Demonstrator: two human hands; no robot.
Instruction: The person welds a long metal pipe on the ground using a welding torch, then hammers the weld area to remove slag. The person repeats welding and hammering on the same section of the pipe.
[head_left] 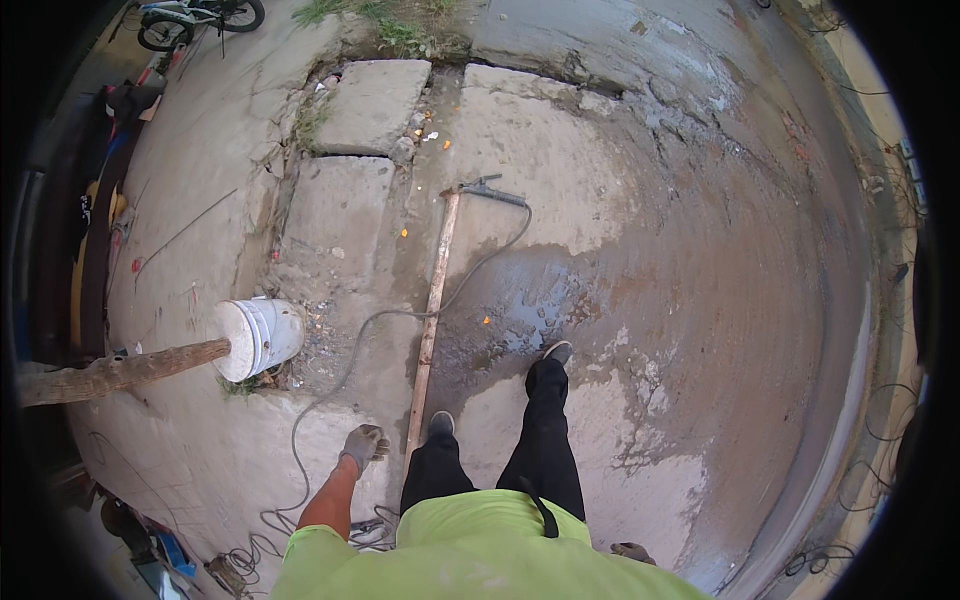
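My left hand, in a grey work glove, hangs beside my left leg with its fingers curled in and nothing visible in them. Just to its right, a long rusty metal bar lies on the ground, running away from my feet. A welding electrode holder rests at the bar's far end. Its dark cable crosses the bar and loops back toward my left side. My right hand, also gloved, shows only partly past my shirt at the lower edge; its fingers are mostly hidden.
A white bucket stands at the left, with a wooden post reaching toward it. Cracked concrete slabs with gaps lie ahead. Wet, muddy ground spreads ahead and right. Coiled cable lies at lower left; a bicycle stands far left.
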